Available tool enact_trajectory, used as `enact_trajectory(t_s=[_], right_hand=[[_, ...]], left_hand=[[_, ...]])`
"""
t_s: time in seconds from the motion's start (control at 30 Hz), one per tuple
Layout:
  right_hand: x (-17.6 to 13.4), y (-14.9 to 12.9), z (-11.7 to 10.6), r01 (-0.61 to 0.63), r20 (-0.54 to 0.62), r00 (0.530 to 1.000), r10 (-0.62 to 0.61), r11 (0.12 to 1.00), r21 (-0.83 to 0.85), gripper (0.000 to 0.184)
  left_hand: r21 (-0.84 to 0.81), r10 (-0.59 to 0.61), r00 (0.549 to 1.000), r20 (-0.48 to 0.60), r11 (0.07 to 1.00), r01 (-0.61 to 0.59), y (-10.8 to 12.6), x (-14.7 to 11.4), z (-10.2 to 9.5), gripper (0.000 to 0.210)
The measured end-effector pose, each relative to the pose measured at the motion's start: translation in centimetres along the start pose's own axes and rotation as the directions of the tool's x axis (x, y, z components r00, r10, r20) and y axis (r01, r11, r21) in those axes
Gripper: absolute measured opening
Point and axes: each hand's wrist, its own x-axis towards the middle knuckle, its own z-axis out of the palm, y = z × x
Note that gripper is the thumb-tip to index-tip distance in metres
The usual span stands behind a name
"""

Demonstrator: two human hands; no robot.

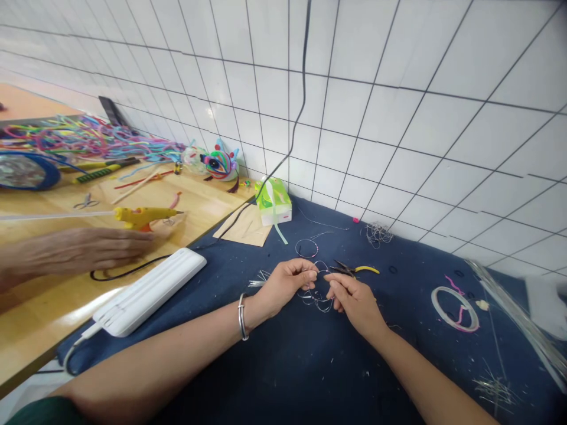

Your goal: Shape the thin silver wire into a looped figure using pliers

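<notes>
"Wire (326, 271) that fine wants patience, I'd say: steady one side, turn the other in small moves, never tug."

"Where is it?"

"Between left hand (287, 286) and right hand (357, 303), over the dark-covered tabletop (310, 378), pliers (358, 269) just beyond."

"And the grip?"

"Left thumb and forefinger press together on the wire. Right fingertips are together too, clamped on its other side, as far as I can make out."

"How do the arms (177, 348) sit?"

"They slant in from either side and converge, fingers curled, fingertips facing each other. That closeness should help control."
</notes>
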Motion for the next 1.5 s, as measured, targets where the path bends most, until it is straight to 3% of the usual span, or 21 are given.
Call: enact_trajectory(t_s=[0.5,0.63,0.8,0.97,1.13,1.23,1.37,1.5], right_hand=[[-0.2,-0.4,-0.1,0.018,-0.042,0.999,-0.021,0.998,-0.066,0.026],[0.1,-0.1,-0.1,-0.058,-0.040,0.997,0.062,0.992,0.111,0.029],[0.7,0.3,-0.2,-0.137,-0.148,0.963,0.225,0.884,0.448,0.032],[0.6,0.1,0.0,-0.131,-0.153,0.951,0.270,0.796,0.591,0.028],[0.2,-0.3,0.6,-0.111,-0.150,0.951,0.269,0.753,0.649,0.024],[0.1,-0.3,0.7,-0.135,-0.103,0.958,0.267,0.740,0.659,0.023],[0.2,-0.2,0.6,-0.234,0.048,0.965,0.257,0.766,0.599,0.023],[0.1,-0.1,0.8,-0.272,0.129,0.962,0.242,0.786,0.555,0.021]], left_hand=[[0.128,0.041,0.999,0.027,0.991,-0.044,0.1,0.0,-0.1,0.016],[0.061,0.032,0.999,0.014,0.998,-0.033,0.2,0.0,0.0,0.019],[-0.102,-0.008,1.000,-0.010,0.995,0.007,0.4,-0.3,0.6,0.030],[-0.104,0.044,0.986,-0.164,0.993,-0.062,-0.3,-0.8,1.0,0.025],[-0.021,0.001,1.000,-0.018,1.000,-0.002,-0.6,-1.1,1.1,0.021],[-0.044,-0.004,1.000,-0.024,0.999,0.003,-0.4,-1.1,1.1,0.022],[-0.154,0.023,0.998,-0.065,0.988,-0.033,-0.1,-0.9,1.0,0.021],[-0.239,0.033,0.999,-0.032,0.970,-0.040,0.0,-0.9,1.0,0.021]])
